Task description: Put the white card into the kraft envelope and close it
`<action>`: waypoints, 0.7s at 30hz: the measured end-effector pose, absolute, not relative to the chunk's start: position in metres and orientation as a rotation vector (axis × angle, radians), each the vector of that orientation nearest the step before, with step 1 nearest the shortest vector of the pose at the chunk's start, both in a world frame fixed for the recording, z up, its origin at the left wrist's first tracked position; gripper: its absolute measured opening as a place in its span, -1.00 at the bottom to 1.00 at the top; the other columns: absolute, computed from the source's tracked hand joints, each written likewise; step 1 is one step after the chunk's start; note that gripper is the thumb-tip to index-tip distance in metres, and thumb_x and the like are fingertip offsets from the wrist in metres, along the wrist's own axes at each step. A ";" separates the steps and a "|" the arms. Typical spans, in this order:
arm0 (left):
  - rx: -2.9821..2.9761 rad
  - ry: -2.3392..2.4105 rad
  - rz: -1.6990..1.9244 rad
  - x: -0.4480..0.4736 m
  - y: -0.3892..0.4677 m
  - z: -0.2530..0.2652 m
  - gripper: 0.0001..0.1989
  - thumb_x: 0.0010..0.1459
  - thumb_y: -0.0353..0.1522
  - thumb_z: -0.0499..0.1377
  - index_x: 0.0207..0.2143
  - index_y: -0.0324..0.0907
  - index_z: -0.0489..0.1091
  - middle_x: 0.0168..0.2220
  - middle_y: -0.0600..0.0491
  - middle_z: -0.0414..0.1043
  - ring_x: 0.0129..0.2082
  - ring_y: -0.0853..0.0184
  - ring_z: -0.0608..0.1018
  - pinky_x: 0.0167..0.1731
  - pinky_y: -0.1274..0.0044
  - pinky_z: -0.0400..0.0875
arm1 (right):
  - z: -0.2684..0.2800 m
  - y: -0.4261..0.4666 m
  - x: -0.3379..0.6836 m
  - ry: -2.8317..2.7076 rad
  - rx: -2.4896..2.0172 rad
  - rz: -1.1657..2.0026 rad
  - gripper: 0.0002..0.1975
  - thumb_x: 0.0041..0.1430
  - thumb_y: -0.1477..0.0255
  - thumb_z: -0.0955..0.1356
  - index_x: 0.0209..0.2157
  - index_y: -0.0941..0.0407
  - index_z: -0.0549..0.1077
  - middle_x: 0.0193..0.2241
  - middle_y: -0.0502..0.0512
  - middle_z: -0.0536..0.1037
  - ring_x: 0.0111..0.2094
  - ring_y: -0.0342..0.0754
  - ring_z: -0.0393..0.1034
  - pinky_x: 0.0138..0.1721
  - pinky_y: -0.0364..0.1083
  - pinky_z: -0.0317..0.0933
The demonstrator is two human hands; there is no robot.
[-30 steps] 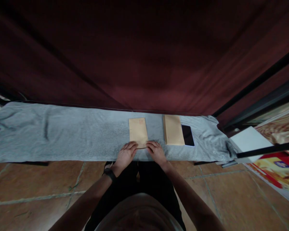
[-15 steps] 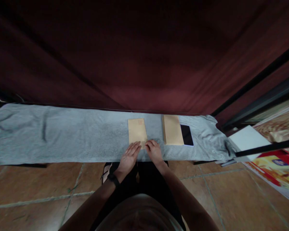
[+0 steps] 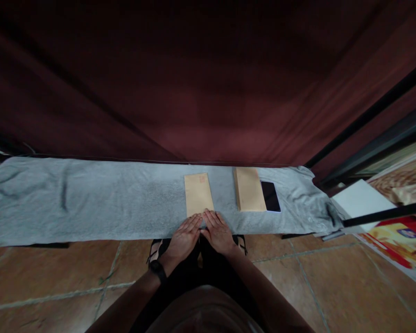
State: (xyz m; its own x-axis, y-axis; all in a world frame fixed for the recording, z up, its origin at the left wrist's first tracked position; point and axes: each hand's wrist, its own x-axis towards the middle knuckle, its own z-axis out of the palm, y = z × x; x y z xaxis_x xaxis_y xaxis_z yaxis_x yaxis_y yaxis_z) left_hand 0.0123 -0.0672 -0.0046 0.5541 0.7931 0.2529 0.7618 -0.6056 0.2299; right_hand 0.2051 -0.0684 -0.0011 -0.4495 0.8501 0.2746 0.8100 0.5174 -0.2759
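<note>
A tan paper envelope (image 3: 198, 193) with a small reddish mark near its far right corner lies flat on the grey cloth. My left hand (image 3: 186, 236) rests palm down at its near edge, fingers stretched out. Beside it, my right hand (image 3: 217, 230) lies flat too, fingertips over the envelope's near right corner. Both hands cover the near edge, so that part is hidden. To the right sits a stack of tan envelopes (image 3: 250, 189), apart from my hands.
A dark-screened phone (image 3: 271, 196) lies against the stack's right side. The grey cloth (image 3: 125, 199) covers a long narrow bench before a dark red panel (image 3: 208, 115). At the right are a black bar (image 3: 384, 214), a white box (image 3: 362, 199) and a red printed carton (image 3: 407, 243).
My right hand has gone from curled fingers at the envelope's near corner to lying flat beside my left hand. Both hands sit slightly lower in view.
</note>
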 end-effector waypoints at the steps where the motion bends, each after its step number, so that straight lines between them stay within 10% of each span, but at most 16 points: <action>1: 2.681 1.334 0.507 0.011 -0.062 -0.002 -0.54 0.39 -0.33 -0.10 0.26 -0.24 0.28 0.26 -0.11 0.32 0.27 0.21 0.35 0.27 0.29 0.24 | -0.002 -0.068 0.211 -2.404 -1.363 0.141 -0.38 0.42 0.18 0.18 0.35 0.24 0.10 0.35 0.24 0.18 0.37 0.04 0.04 0.37 0.11 -0.06; 9: 2.644 1.456 0.472 0.025 0.053 0.013 -0.40 0.42 -0.19 -0.20 0.41 -0.25 -0.02 0.42 -0.08 -0.01 0.42 0.21 0.00 0.37 0.28 -0.04 | -0.001 -0.067 0.214 -2.372 -1.369 0.132 -0.40 0.41 0.18 0.20 0.34 0.20 0.15 0.32 0.21 0.24 0.34 0.05 0.11 0.36 0.10 -0.03; 21: 2.696 1.361 0.226 0.044 0.139 0.000 -0.43 0.39 -0.21 -0.22 0.38 -0.12 0.06 0.40 0.02 0.05 0.41 0.25 0.04 0.36 0.26 -0.15 | -0.008 -0.064 0.214 -2.335 -1.328 0.083 -0.40 0.39 0.27 0.24 0.37 0.17 0.08 0.33 0.18 0.24 0.33 0.05 0.14 0.33 0.11 0.03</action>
